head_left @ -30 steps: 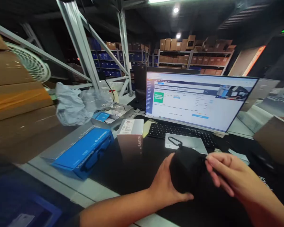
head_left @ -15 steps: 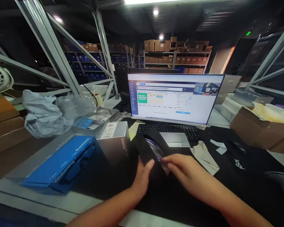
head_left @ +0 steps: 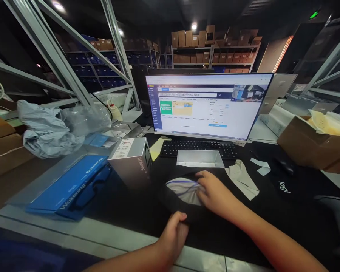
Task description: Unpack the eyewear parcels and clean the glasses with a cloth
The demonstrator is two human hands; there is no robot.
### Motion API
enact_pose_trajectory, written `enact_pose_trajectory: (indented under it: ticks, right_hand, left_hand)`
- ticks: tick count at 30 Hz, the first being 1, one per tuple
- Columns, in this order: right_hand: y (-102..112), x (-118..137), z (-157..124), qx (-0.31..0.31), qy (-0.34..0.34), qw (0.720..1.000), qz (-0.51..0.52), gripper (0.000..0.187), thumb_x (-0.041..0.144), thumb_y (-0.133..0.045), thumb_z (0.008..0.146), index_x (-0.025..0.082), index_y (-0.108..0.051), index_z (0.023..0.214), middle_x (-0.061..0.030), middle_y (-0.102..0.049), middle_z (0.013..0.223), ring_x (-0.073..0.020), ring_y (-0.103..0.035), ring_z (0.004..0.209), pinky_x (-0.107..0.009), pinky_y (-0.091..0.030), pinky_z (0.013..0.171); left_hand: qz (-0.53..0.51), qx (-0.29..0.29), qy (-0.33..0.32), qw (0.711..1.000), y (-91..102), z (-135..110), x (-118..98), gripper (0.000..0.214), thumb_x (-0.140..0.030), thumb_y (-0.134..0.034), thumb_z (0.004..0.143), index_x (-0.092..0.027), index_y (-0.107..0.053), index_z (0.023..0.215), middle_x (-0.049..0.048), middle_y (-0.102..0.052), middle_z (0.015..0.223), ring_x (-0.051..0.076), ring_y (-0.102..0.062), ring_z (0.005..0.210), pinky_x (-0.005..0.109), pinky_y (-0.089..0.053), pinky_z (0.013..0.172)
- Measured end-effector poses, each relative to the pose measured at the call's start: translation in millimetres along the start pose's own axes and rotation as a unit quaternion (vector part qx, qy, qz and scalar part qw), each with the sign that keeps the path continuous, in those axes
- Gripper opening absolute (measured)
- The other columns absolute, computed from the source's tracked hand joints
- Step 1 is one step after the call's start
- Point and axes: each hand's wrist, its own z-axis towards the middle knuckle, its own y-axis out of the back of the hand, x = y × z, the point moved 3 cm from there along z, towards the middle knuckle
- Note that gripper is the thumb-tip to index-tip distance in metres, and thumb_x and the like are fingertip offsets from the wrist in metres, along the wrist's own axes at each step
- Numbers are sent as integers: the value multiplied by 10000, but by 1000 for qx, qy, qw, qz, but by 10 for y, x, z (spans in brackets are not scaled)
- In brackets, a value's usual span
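Note:
A black hard case (head_left: 175, 202) lies open on the black desk mat (head_left: 283, 196), showing a pale lining with a purple cord (head_left: 184, 189). My right hand (head_left: 214, 192) reaches into the case, fingers curled on the lining near the cord. My left hand (head_left: 172, 234) grips the case's near edge, fingers closed. A small silver tray (head_left: 200, 158) sits just beyond the case, in front of the keyboard (head_left: 198, 148).
A monitor (head_left: 206, 105) stands behind the keyboard. A silver box (head_left: 132, 160) and a blue box (head_left: 70, 187) lie to the left, crumpled plastic bags (head_left: 49, 128) behind them. Cardboard boxes (head_left: 314, 145) sit right. A grey cloth (head_left: 242, 179) lies beside the case.
The case went from being held shut between both hands to lying open on the mat. My right hand moved into it; my left hand slid to its near edge.

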Motion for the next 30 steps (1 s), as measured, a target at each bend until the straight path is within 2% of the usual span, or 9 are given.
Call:
enact_pose_trajectory:
  ticks: [7, 11, 15, 19, 21, 22, 26, 28, 30]
  right_hand:
    - [626, -246, 26, -40, -69, 984, 157, 164, 244, -563, 839, 190, -717, 853, -34, -750, 829, -231, -681, 803, -300, -485, 701]
    - [960, -487, -59, -156, -80, 925, 336, 232, 321, -651, 808, 207, -661, 1010, -16, -730, 876, -206, -676, 805, -281, -514, 693]
    - [1037, -617, -106, -294, -59, 879, 370, 361, 260, -681, 777, 248, -587, 1126, -23, -705, 1053, -204, -671, 963, -279, -527, 790]
    - [1024, -581, -125, -298, -53, 924, 233, 430, 161, -611, 746, 267, -587, 1162, -10, -694, 1048, -190, -657, 889, -260, -506, 728]
    - [1011, -563, -113, -207, -78, 968, 115, 391, 119, -551, 731, 253, -639, 1088, 1, -706, 945, -170, -625, 733, -252, -461, 631]
    - [1009, -567, -107, -161, -93, 981, 60, 369, 106, -530, 724, 249, -661, 1038, 8, -708, 894, -161, -601, 676, -253, -436, 604]
    - [1055, -647, -99, -67, -158, 982, -79, 312, 90, -485, 738, 247, -694, 908, 1, -715, 815, -183, -615, 714, -263, -385, 604]
    - [1082, -707, -114, -43, -185, 974, -125, 334, 68, -477, 722, 247, -696, 899, -11, -720, 832, -203, -630, 777, -269, -368, 615]
    - [1061, -760, -132, 18, -179, 971, -159, 348, 32, -468, 687, 240, -689, 856, -15, -716, 838, -204, -625, 794, -270, -357, 631]
  left_hand:
    - [-21, -93, 29, 995, -46, 51, -86, 174, -80, -658, 676, -176, -534, 750, 9, -653, 768, 167, -654, 750, 286, -531, 730]
    - [-27, -88, 44, 995, -93, 14, -88, 151, -27, -579, 846, -163, -533, 800, 64, -685, 915, 186, -688, 872, 350, -567, 846]
    - [-11, -89, 100, 991, -17, -63, -72, 230, -94, -654, 904, -170, -493, 758, 64, -693, 960, 185, -708, 989, 367, -537, 1002]
    - [168, 58, 195, 964, 136, -244, -186, 326, -381, -792, 825, -143, -618, 964, 73, -720, 920, 186, -728, 851, 318, -573, 866]
    - [361, 163, 154, 905, 147, -349, -369, 354, -481, -717, 860, -141, -677, 946, 71, -716, 828, 174, -695, 705, 294, -563, 692]
    - [462, 192, 72, 863, 117, -378, -504, 332, -472, -645, 908, -145, -702, 904, 72, -708, 800, 175, -679, 690, 294, -548, 661]
    - [690, 161, -371, 600, -183, -363, -1018, 309, -240, -460, 996, -186, -679, 1208, 119, -685, 1203, 269, -614, 1148, 456, -486, 1001]
    - [742, 137, -416, 507, -269, -223, -1066, 337, -209, -451, 998, -161, -629, 1279, 141, -630, 1316, 297, -558, 1237, 502, -444, 1064]
    - [787, 149, -376, 466, -274, -56, -994, 259, -216, -468, 993, -145, -692, 1103, 145, -644, 1258, 301, -576, 1189, 490, -468, 1037]
